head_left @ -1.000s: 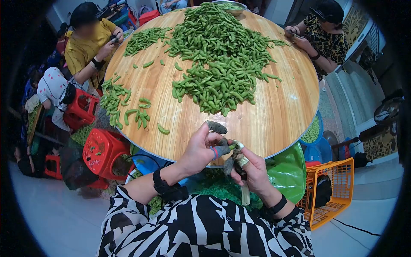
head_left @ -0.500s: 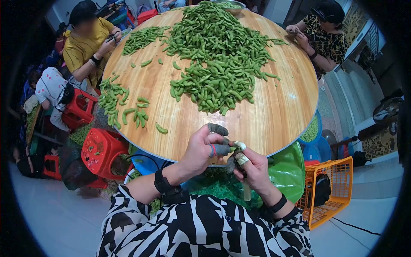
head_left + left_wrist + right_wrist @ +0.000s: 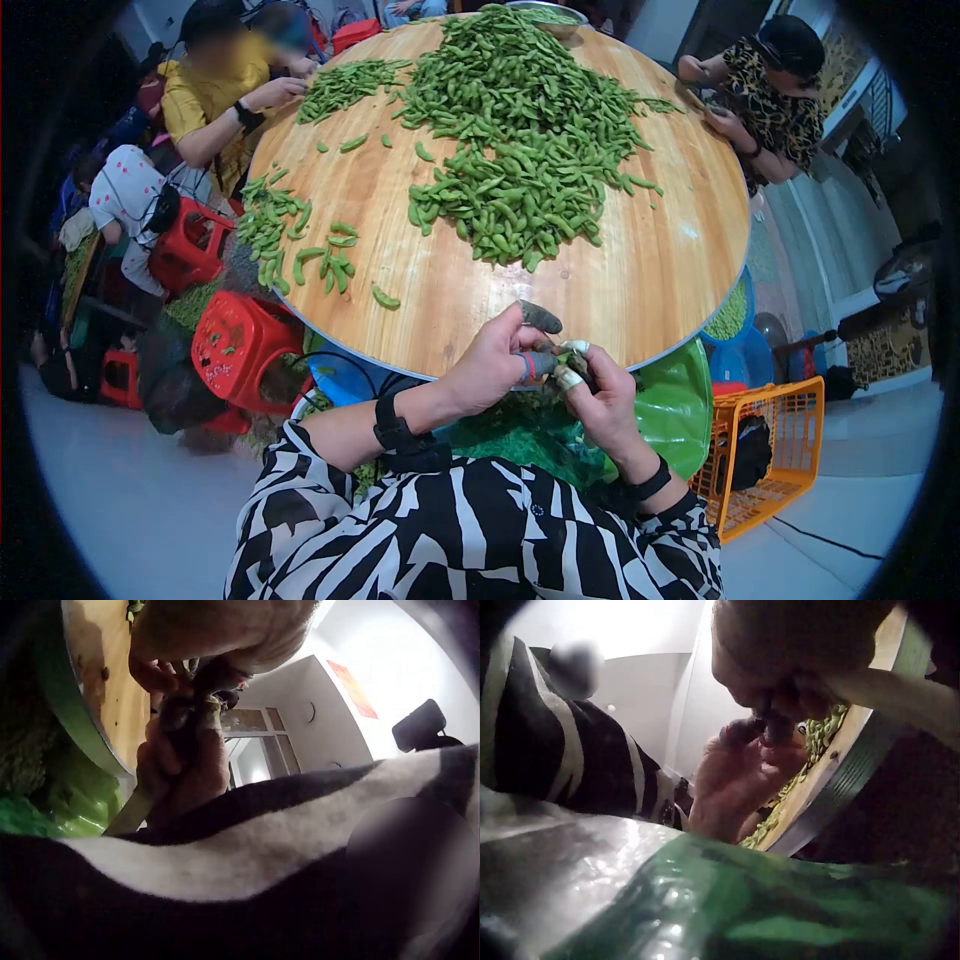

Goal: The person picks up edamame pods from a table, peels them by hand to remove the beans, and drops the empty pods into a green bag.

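Observation:
Over the near table edge, my left hand (image 3: 485, 368) has grey covers on several fingers and a thin red and blue band. Its curled fingers pinch a small green piece (image 3: 573, 363), partly hidden, where the two hands meet. Whitish wraps cover fingertips of my right hand (image 3: 607, 408), which is curled beside it. In the right wrist view a long pale strip (image 3: 907, 696) runs out from the right hand, and the left hand (image 3: 731, 780) is opposite. The left wrist view shows the fingers close together in shadow. A large heap of green pods (image 3: 510, 130) lies on the round table (image 3: 370, 230).
Loose pods (image 3: 265, 220) lie at the table's left side. A red stool (image 3: 235, 350) stands left, an orange crate (image 3: 765, 450) right, green plastic (image 3: 675, 405) below the table edge. One person (image 3: 210, 100) sits at the left, another (image 3: 775, 95) at the right.
Both hands have moved slightly right and down in the head view. The pale strip that hung under the right hand no longer shows there. The people at both sides have shifted their arms.

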A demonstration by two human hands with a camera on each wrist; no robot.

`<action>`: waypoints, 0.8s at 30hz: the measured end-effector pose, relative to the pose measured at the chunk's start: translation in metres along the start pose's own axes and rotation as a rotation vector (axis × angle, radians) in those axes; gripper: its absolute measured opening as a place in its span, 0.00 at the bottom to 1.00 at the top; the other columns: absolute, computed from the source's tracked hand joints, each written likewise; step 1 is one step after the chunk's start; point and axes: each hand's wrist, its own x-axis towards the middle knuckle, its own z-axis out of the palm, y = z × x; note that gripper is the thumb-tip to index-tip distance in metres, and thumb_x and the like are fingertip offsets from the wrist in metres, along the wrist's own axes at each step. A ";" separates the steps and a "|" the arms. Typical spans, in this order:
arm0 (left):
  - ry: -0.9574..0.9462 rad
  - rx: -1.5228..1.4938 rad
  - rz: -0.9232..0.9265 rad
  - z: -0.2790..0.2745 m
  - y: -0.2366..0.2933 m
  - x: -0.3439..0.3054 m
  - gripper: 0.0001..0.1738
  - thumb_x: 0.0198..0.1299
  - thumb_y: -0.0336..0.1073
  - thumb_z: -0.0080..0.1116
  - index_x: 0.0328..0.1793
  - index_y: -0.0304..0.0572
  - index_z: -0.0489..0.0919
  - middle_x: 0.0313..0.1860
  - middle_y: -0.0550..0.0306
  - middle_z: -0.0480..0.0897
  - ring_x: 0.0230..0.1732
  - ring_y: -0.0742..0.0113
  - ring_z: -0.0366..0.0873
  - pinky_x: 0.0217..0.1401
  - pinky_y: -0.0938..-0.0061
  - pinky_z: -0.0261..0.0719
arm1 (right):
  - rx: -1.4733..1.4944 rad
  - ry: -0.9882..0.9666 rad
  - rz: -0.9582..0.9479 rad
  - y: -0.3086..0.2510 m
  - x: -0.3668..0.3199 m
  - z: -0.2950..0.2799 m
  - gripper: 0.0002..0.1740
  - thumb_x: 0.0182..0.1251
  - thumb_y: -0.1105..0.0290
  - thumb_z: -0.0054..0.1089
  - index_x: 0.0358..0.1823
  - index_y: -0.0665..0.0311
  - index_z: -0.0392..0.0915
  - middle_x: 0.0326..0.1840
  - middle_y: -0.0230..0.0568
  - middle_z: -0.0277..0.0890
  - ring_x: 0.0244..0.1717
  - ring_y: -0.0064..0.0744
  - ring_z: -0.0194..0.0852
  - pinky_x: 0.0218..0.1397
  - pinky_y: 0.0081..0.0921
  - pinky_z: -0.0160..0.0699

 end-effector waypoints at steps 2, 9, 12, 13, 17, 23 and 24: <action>0.000 0.146 0.091 -0.013 -0.001 -0.003 0.20 0.58 0.26 0.58 0.56 0.39 0.68 0.44 0.56 0.78 0.45 0.73 0.77 0.44 0.77 0.77 | -0.166 -0.025 -0.026 -0.005 0.000 -0.001 0.15 0.58 0.77 0.57 0.48 0.69 0.74 0.31 0.37 0.76 0.30 0.21 0.71 0.34 0.20 0.72; 0.265 1.684 0.763 -0.119 0.035 -0.009 0.14 0.46 0.26 0.57 0.41 0.40 0.73 0.34 0.52 0.75 0.44 0.56 0.75 0.43 0.65 0.71 | -0.207 -0.246 0.041 0.006 -0.002 -0.014 0.07 0.62 0.77 0.56 0.40 0.71 0.75 0.26 0.31 0.74 0.28 0.18 0.75 0.30 0.18 0.73; 0.365 1.842 0.860 -0.164 0.046 -0.008 0.14 0.44 0.26 0.56 0.40 0.41 0.73 0.34 0.52 0.73 0.44 0.54 0.74 0.44 0.61 0.69 | -0.135 -0.236 0.038 0.007 -0.001 -0.008 0.07 0.61 0.75 0.58 0.39 0.69 0.75 0.26 0.34 0.72 0.26 0.21 0.71 0.30 0.20 0.71; 0.408 1.872 0.962 -0.178 0.052 -0.007 0.13 0.44 0.26 0.55 0.40 0.42 0.72 0.34 0.52 0.72 0.44 0.55 0.73 0.44 0.59 0.69 | -0.096 -0.217 0.058 0.009 0.000 -0.006 0.08 0.60 0.73 0.60 0.39 0.67 0.75 0.25 0.37 0.71 0.24 0.23 0.69 0.29 0.21 0.69; 0.605 2.023 0.583 -0.251 0.071 -0.024 0.13 0.48 0.26 0.52 0.43 0.42 0.73 0.38 0.50 0.74 0.44 0.54 0.74 0.47 0.55 0.68 | -0.158 -0.227 0.062 0.009 -0.003 -0.013 0.08 0.61 0.73 0.59 0.40 0.68 0.75 0.23 0.35 0.71 0.24 0.21 0.69 0.30 0.21 0.69; 1.071 2.203 -0.003 -0.270 0.106 -0.032 0.09 0.46 0.29 0.54 0.37 0.42 0.76 0.36 0.48 0.78 0.41 0.50 0.77 0.46 0.56 0.70 | 0.138 -0.089 0.261 0.000 -0.010 -0.029 0.07 0.65 0.73 0.55 0.41 0.68 0.76 0.23 0.28 0.72 0.20 0.13 0.63 0.22 0.15 0.62; 0.985 2.299 -0.017 -0.265 0.116 -0.025 0.06 0.46 0.29 0.55 0.33 0.42 0.77 0.33 0.47 0.79 0.40 0.49 0.77 0.44 0.57 0.71 | 0.168 -0.114 0.237 0.004 -0.010 -0.030 0.09 0.68 0.72 0.49 0.44 0.68 0.76 0.25 0.29 0.74 0.18 0.11 0.61 0.20 0.13 0.58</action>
